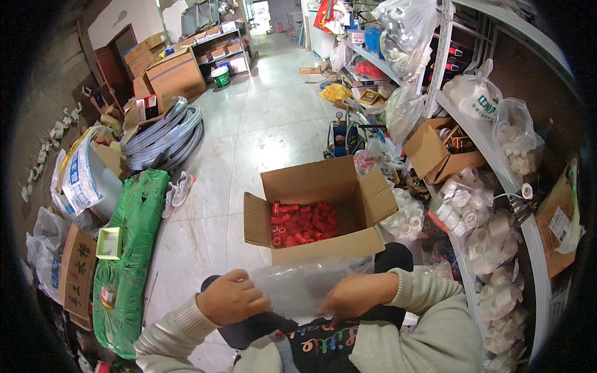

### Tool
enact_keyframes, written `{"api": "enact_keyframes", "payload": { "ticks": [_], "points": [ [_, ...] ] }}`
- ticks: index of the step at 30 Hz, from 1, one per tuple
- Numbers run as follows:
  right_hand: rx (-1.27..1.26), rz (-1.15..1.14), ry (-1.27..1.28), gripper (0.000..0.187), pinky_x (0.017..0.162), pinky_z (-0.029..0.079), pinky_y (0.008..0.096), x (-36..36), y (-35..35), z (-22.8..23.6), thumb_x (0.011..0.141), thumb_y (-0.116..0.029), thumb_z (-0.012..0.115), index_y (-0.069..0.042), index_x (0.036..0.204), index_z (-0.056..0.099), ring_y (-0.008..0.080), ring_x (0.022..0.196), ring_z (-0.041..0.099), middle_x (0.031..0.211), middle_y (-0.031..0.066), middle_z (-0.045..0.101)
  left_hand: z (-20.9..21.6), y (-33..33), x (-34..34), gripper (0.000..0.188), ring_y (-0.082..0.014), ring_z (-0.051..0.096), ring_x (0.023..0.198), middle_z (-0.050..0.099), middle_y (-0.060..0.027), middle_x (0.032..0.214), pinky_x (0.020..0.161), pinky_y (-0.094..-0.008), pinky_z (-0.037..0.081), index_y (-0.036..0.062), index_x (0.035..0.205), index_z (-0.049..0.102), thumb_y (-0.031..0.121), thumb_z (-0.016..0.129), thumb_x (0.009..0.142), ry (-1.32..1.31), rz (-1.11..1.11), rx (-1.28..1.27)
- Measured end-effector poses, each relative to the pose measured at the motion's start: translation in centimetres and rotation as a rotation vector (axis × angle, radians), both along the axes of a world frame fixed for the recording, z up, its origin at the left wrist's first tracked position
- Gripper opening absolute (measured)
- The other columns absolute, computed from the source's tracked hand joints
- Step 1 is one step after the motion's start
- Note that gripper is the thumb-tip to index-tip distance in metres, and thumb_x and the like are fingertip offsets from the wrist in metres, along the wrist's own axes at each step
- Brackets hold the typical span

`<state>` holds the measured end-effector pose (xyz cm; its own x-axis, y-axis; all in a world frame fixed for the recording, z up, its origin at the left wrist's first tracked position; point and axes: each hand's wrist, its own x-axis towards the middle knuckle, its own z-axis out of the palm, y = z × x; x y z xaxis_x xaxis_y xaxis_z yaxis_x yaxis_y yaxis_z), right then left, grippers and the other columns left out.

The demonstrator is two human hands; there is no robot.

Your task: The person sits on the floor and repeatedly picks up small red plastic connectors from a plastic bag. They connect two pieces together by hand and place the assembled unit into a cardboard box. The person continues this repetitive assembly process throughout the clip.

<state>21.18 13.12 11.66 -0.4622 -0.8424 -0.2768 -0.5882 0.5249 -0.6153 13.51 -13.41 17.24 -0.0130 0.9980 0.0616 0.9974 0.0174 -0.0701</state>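
My left hand (231,297) and my right hand (356,296) both grip a clear plastic bag (305,283), stretched between them close to my lap. The bag looks empty. Just beyond it on the floor stands an open cardboard box (311,181) with its flaps spread, filled with several small red plastic fittings (303,222).
Shelves (485,133) on the right carry bags of white fittings and small cartons. A green wrapped bundle (127,248), a coil of grey hose (165,137) and stacked cartons (175,73) line the left side. A tiled aisle (273,112) runs ahead.
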Motion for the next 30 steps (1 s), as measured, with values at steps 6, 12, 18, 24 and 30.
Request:
{"api": "enact_keyframes", "payload": {
  "ticks": [6, 12, 18, 24, 30],
  "points": [
    [-0.611, -0.102, -0.152, 0.019, 0.065, 0.046, 0.0346, -2.2, -1.5, -1.1, 0.077, -0.009, 0.054, -0.003, 0.094, 0.061, 0.0233, 0.071, 0.06, 0.08, 0.0153, 0.062, -1.7, 2.9, 1.3, 0.019, -0.0138, 0.052, 0.084, 0.05, 0.0012, 0.085, 0.09, -0.0363, 0.036, 0.0158, 0.094, 0.053, 0.017, 0.05, 0.075, -0.041, -0.114, 0.014],
    [-0.244, -0.07, -0.167, 0.02, 0.07, 0.045, 0.0364, -5.8, -3.7, -11.2, 0.075, -0.012, 0.054, -0.002, 0.09, 0.062, 0.0275, 0.072, 0.059, 0.08, 0.0171, 0.063, -6.5, 4.6, 1.8, 0.024, -0.0167, 0.053, 0.087, 0.051, -0.002, 0.087, 0.092, -0.0353, 0.034, 0.0136, 0.099, 0.051, 0.014, 0.047, 0.076, -0.211, -0.259, -0.144],
    [0.181, 0.017, -0.249, 0.041, 0.086, 0.04, 0.0381, -4.4, -3.5, -15.7, 0.079, -0.025, 0.055, -0.003, 0.114, 0.049, 0.028, 0.098, 0.052, 0.111, 0.0167, 0.054, -7.7, 2.9, 2.3, 0.039, -0.0257, 0.056, 0.067, 0.05, -0.0078, 0.079, 0.055, -0.0362, 0.046, 0.013, 0.105, 0.048, 0.02, 0.057, 0.068, -0.515, -0.183, -0.209],
    [0.396, -0.116, -0.332, 0.054, 0.089, 0.037, 0.041, -3.5, -0.8, -22.6, 0.076, -0.034, 0.058, -0.009, 0.122, 0.044, 0.0299, 0.105, 0.049, 0.12, 0.016, 0.048, -11.4, 2.9, 2.8, 0.013, -0.0266, 0.058, 0.068, 0.055, -0.0083, 0.075, 0.059, -0.0377, 0.047, 0.0117, 0.085, 0.053, 0.016, 0.052, 0.073, -0.493, 0.046, -0.394],
    [0.469, -0.165, -0.306, 0.07, 0.096, 0.033, 0.0372, -5.3, -1.4, -19.3, 0.073, -0.043, 0.06, -0.01, 0.13, 0.037, 0.0275, 0.116, 0.043, 0.127, 0.0122, 0.045, -19.6, 5.5, 1.0, 0.013, -0.0284, 0.057, 0.085, 0.057, -0.0115, 0.086, 0.071, -0.042, 0.046, 0.01, 0.084, 0.058, 0.017, 0.055, 0.074, -0.534, 0.224, -0.579]
  ]
}}
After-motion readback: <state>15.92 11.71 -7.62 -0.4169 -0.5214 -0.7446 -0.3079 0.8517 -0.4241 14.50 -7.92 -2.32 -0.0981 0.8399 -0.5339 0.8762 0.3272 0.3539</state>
